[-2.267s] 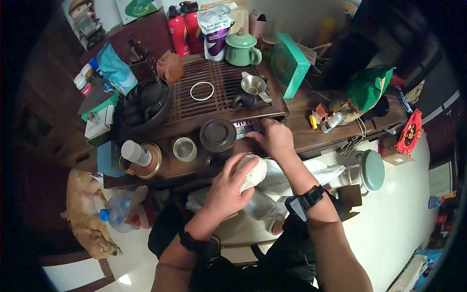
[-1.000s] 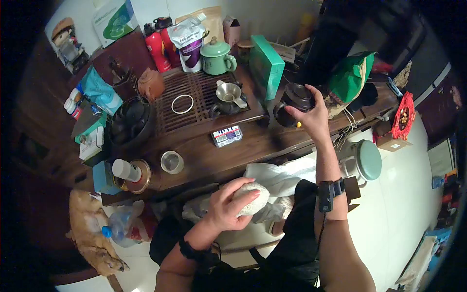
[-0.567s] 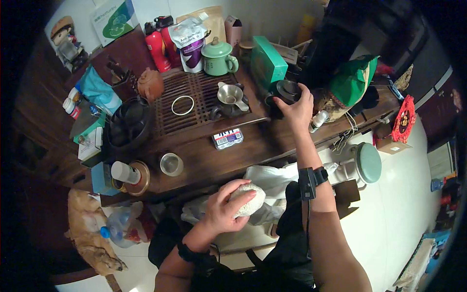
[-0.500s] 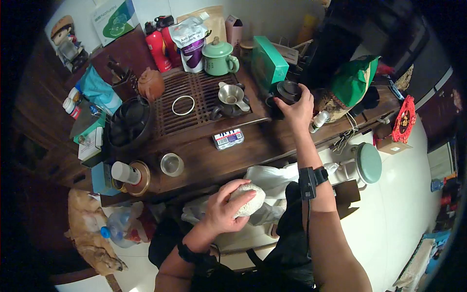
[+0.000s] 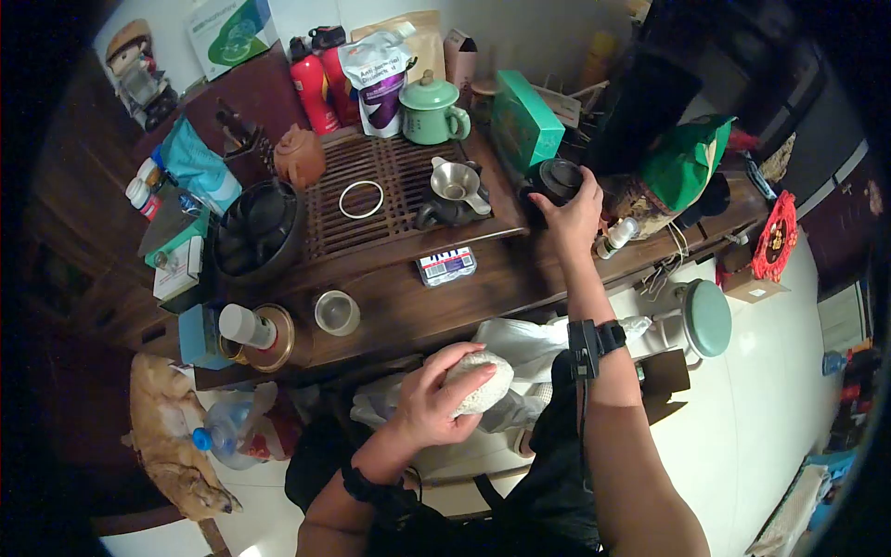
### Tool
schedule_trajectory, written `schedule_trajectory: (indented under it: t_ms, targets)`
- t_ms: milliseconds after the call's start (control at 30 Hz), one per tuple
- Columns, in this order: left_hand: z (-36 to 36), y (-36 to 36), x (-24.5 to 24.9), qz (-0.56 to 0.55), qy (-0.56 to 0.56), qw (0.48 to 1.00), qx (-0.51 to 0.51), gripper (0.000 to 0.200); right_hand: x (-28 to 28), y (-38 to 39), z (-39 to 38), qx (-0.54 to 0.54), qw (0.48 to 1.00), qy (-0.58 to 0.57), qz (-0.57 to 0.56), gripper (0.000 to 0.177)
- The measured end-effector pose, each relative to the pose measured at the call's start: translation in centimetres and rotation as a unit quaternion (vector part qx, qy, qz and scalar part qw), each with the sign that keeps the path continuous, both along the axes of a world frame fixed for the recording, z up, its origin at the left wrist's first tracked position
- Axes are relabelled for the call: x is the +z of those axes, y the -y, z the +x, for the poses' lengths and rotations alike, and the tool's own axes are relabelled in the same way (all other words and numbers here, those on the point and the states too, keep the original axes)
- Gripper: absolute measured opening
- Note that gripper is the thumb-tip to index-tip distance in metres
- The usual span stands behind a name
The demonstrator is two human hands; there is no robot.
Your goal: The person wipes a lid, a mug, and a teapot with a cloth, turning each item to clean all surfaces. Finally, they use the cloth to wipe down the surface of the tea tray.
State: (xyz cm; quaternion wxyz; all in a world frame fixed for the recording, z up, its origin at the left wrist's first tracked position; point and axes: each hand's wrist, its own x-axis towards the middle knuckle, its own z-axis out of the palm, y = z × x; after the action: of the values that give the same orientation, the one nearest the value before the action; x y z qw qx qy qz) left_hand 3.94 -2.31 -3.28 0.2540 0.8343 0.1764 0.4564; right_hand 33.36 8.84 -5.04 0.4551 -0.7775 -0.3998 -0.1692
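My left hand [image 5: 434, 401] is wrapped round a white, rough-textured rounded wad [image 5: 488, 384], possibly a bunched cloth, held in front of the table edge. Reaching over the table, my right hand [image 5: 573, 221] has its thumb and fingers around a dark round lidded pot [image 5: 560, 176]; its underside is hidden. That pot stands right of the slatted tea tray [image 5: 334, 227], beside a green box [image 5: 529, 121]. On the tray are a metal tea strainer [image 5: 455, 181], a white ring [image 5: 361, 199], a green lidded mug [image 5: 429, 110] and a brown clay teapot [image 5: 299, 156].
A clear cup [image 5: 336, 313], a white bottle [image 5: 247, 326] and a small packet [image 5: 447, 266] stand along the table's front. A dark round bowl [image 5: 258, 227] sits left. A dog [image 5: 172, 436] lies on the floor beside a large plastic bottle [image 5: 227, 434]. A green-topped stool [image 5: 707, 318] is right.
The view has shifted slightly, so the table things appear a little further right. Both hands keep their holds, with hardly any other movement.
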Motion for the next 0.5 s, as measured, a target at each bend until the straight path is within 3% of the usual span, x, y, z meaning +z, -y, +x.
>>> schedule_trajectory:
  t_ms: [133,200,300,367,500]
  targets:
    - [0.0,0.0,0.4,-0.002,-0.005,1.000,-0.005,0.058,1.5,0.4,-1.3,0.008,0.989,0.142,0.048,0.082]
    - [0.0,0.0,0.4,-0.002,-0.006,1.000,-0.009,0.058,2.1,0.2,-2.9,0.130,0.978,0.141,0.084,0.081]
    - [0.1,0.0,0.2,-0.002,-0.004,1.000,-0.011,0.058,3.3,0.1,-7.0,0.279,0.956,0.057,0.074,0.088]
    - [0.2,0.1,0.1,-0.005,0.003,1.000,-0.014,0.058,3.8,0.0,-9.0,0.318,0.947,0.030,0.035,0.095]
    - [-0.2,0.2,0.3,0.000,-0.005,1.000,-0.013,0.058,2.9,-0.9,-10.2,0.296,0.955,-0.020,-0.030,0.101]
